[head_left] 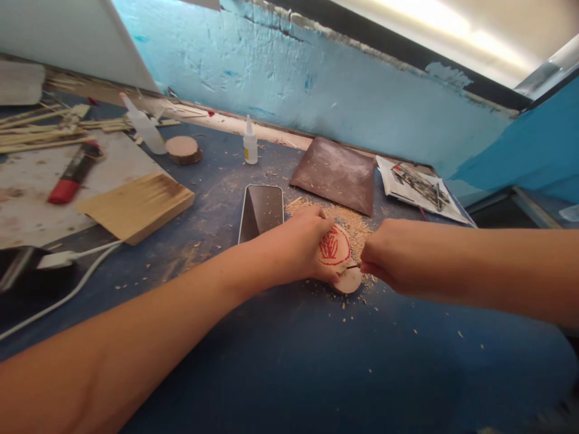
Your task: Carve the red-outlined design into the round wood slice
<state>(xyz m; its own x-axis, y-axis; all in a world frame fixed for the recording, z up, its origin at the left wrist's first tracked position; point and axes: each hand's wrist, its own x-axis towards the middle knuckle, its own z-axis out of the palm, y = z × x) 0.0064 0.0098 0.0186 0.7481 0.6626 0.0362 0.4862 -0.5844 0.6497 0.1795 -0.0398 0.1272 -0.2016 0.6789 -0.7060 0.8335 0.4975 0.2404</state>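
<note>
My left hand (296,247) is wrapped round a small round wooden piece (335,248) that bears a red line drawing. It holds the piece tilted above a plain wooden disc (349,281) lying on the blue table (289,361). My right hand (398,256) is closed in a fist just right of the piece, gripping a thin dark tool whose tip touches the wood's lower edge; most of the tool is hidden. Wood shavings (353,223) are scattered around and behind both hands.
A phone (261,211) lies face up behind my left hand. A brown sheet (335,175), papers (418,187), a glue bottle (250,144), a wood slice (183,149), a wooden block (138,205), a red marker (72,175), sticks and a white cable (67,283) lie around.
</note>
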